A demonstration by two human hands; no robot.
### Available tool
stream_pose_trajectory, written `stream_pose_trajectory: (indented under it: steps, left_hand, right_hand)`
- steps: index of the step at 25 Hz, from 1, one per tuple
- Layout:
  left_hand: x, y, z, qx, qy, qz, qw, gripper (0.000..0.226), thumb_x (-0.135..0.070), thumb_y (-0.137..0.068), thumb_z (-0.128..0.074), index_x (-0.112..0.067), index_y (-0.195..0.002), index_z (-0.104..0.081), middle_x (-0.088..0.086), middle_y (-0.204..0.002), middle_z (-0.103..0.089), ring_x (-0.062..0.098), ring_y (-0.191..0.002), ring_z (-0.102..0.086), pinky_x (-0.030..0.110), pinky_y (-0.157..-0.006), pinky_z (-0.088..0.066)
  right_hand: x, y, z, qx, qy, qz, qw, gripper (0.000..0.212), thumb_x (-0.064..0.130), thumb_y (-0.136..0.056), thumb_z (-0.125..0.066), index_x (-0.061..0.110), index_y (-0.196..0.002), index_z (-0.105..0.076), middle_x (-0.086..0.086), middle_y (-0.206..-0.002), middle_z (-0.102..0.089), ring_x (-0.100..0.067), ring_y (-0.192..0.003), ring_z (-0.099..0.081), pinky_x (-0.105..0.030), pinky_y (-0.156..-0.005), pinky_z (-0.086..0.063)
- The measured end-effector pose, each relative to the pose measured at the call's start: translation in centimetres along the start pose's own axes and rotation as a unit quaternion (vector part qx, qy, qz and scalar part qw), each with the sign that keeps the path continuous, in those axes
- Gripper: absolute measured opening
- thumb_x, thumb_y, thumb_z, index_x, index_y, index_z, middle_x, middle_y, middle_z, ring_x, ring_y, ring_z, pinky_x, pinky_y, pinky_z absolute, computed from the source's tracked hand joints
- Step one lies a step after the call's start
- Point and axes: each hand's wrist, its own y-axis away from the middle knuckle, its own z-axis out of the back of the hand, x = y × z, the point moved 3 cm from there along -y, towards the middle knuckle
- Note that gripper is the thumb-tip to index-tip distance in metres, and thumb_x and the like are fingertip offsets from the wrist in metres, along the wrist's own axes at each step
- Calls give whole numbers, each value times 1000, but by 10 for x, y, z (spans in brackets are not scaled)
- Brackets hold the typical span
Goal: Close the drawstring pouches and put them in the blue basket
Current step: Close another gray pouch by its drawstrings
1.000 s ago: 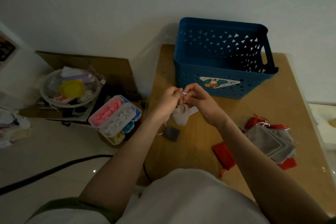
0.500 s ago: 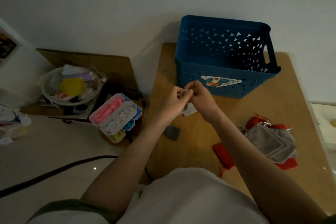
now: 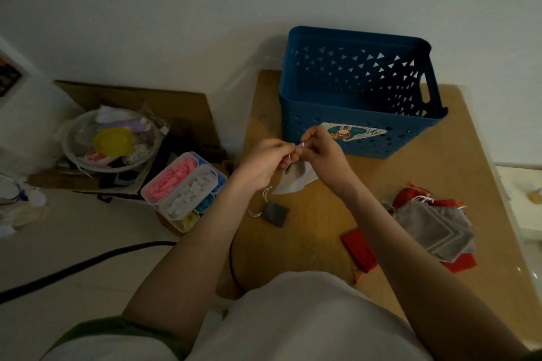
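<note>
A light grey drawstring pouch (image 3: pixel 294 180) hangs just above the wooden table (image 3: pixel 410 182), in front of the blue basket (image 3: pixel 360 114). My left hand (image 3: pixel 264 163) and my right hand (image 3: pixel 324 149) meet at its top, and each pinches its white cord. A small dark grey pouch (image 3: pixel 275 214) lies on the table below my left wrist. A heap of grey pouches (image 3: pixel 434 227) and red pouches (image 3: pixel 359 249) lies at the right. The inside bottom of the basket is hidden.
On the floor at the left stand a compartment box of pink, white, blue and yellow pieces (image 3: pixel 184 189) and a clear bowl with a yellow lid (image 3: pixel 111 141) on cardboard. A black cable (image 3: pixel 88 262) crosses the floor. A white wall stands behind the basket.
The pouch's body hung below the hands, was mostly hidden behind them half a second ago, and now hangs out again. Both hands stay together at its cords by the basket's front.
</note>
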Motion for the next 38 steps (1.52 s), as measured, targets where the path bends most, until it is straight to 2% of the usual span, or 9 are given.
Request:
stream_pose_trajectory:
  steps: [5,11,16,18,21,26,28,33,38]
  left_hand:
    - [4,2,-1,15,72,-17,997,20,-7,-97,-48,-8,-81,-61,-2,-61,-52,3,-52,-43,11,-50,-40]
    - [13,-2,-3,16,101,-11,995,23,-14,-98,-48,-8,-80,-60,0,-64,-48,4,-50,-40,13,-52,-40]
    - [8,-4,1,43,153,3,987,27,-12,-99,-46,-9,-77,-60,-1,-61,-50,6,-56,-39,13,-52,-38]
    - [6,-2,5,75,113,9,991,21,-14,-97,-49,-10,-82,-63,-3,-65,-57,4,-56,-47,14,-57,-40]
    - [2,-3,13,96,-10,-20,995,11,-12,-93,-55,-14,-87,-64,-2,-78,-65,3,-70,-59,18,-69,-44]
    - [-12,-1,15,92,-208,-105,968,6,-13,-89,-62,-18,-85,-64,-1,-90,-70,8,-91,-65,20,-81,-47]
    - [-12,0,17,97,-225,-128,961,4,-16,-89,-63,-18,-88,-66,-1,-93,-70,7,-91,-64,17,-80,-48]
    - [-8,-1,19,133,-146,-136,971,10,-11,-91,-59,-15,-97,-66,-1,-94,-68,4,-90,-63,13,-79,-48]
    - [-16,4,17,97,-311,-144,934,3,-19,-89,-63,-21,-87,-63,-7,-91,-66,2,-89,-60,17,-72,-42]
  right_hand:
    - [3,0,-4,31,-21,-73,997,16,0,-92,-54,15,-87,-54,-1,-76,-62,-8,-69,-58,-11,-59,-45]
    - [4,-3,1,89,70,-137,984,20,13,-93,-60,16,-73,-61,1,-67,-58,-10,-66,-50,-22,-61,-40]
    - [6,-4,0,116,22,-143,983,16,14,-96,-53,13,-85,-64,-5,-84,-61,-14,-81,-54,-28,-77,-42]
    - [3,-3,2,127,5,-155,980,15,16,-96,-53,9,-92,-65,-9,-91,-63,-20,-88,-56,-34,-84,-44]
    - [0,-3,2,133,8,-168,977,23,20,-97,-52,2,-103,-64,-13,-97,-64,-23,-91,-57,-32,-81,-44]
    - [-8,-4,1,139,43,-174,974,25,19,-99,-48,3,-108,-64,-16,-104,-65,-26,-95,-57,-30,-78,-45]
    - [-8,-3,1,137,30,-172,975,23,16,-100,-45,3,-105,-63,-12,-95,-64,-22,-89,-56,-29,-76,-44]
    - [-3,-1,3,149,-38,-163,974,21,11,-100,-44,13,-88,-61,2,-79,-59,-11,-76,-53,-24,-69,-41]
    - [-11,-1,0,140,2,-166,976,21,15,-100,-44,4,-103,-62,-6,-91,-61,-18,-87,-55,-28,-78,-43]
